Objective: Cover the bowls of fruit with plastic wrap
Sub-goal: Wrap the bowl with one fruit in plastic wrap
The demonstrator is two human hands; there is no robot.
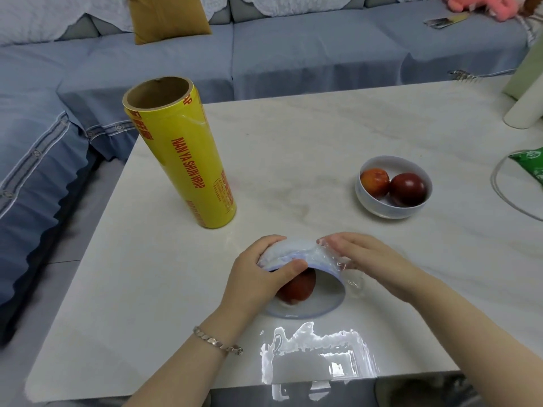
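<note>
Between the two hands, at the near edge of the pale marble-look table (pixel 293 136), a white bowl (pixel 326 293) with a blue rim is tipped so its mouth faces the person, and one red fruit (pixel 296 287) lies inside it. The left hand (pixel 258 271) grips the bowl's left side: fingers curled over the outside wall, thumb laid across the rim. The right hand (pixel 367 257) is at the opposite side, its fingers fairly straight and pressing the plastic wrap (pixel 293 249) against the bowl's outer wall. The film is bunched over the wall between the two hands, and a loose tail hangs just below the right hand. Whether it spans the mouth cannot be told.

Beyond the right hand and well apart from it stands a second bowl (pixel 379 207) – uncovered, upright, with two red fruits (pixel 408 185) touching each other inside. Beyond the left hand, further off, the yellow roll of wrap (pixel 182 154) stands on end. A bracelet (pixel 217 342) circles the left wrist. Past the table's far edge runs a blue-grey sofa (pixel 293 54) – a mustard cushion (pixel 167 16) leans on it.
</note>
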